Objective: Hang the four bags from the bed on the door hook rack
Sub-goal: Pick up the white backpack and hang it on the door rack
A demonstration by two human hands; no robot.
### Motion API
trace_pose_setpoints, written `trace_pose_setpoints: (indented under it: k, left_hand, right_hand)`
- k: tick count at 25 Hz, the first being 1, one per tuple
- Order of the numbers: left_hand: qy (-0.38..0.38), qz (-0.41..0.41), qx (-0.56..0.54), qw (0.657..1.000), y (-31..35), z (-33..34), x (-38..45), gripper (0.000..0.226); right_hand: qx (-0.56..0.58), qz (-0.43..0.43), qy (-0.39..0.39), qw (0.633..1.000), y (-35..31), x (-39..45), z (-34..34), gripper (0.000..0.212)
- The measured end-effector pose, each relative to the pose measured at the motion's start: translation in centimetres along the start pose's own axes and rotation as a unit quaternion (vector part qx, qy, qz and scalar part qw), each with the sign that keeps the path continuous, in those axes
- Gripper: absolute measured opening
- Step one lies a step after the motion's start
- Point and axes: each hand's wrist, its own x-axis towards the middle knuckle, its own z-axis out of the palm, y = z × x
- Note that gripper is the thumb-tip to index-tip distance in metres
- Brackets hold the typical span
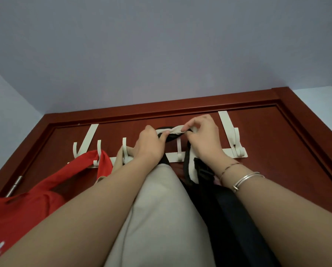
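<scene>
Fingers (pixel 188 128) of two hands pinch one beige strap (pixel 175 130).

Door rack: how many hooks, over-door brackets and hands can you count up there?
Hooks: 5 in view (others may be hidden)
Over-door brackets: 2
Hands, both gripping the bag loop: 2
Total: 9

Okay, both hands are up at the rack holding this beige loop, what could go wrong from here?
1. The beige loop, pinched by the left hand and right hand, may miss its hook, hidden behind them, dropping the beige bag.
2. The black strap may snag.
</scene>
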Motion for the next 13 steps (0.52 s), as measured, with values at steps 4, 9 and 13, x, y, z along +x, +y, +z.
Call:
trace_pose_setpoints:
  k: [4, 9, 13]
  left_hand:
    - [0.017, 0.020, 0.119, 0.992, 0.8, 1.4, 1.6, 0.040]
    - [-0.031, 0.110, 0.225, 0.968, 0.1, 1.5, -1.1, 0.029]
    - [-0.084, 0.143, 0.226, 0.960, -1.4, 0.2, -7.5, 0.046]
  right_hand:
    - [-0.051, 0.039, 0.040, 0.997, 0.6, 1.8, 2.6, 0.025]
    - [-0.146, 0.049, -0.048, 0.987, 1.2, -0.3, 2.7, 0.030]
    - [-0.139, 0.024, -0.159, 0.977, -0.2, -4.5, 0.7, 0.042]
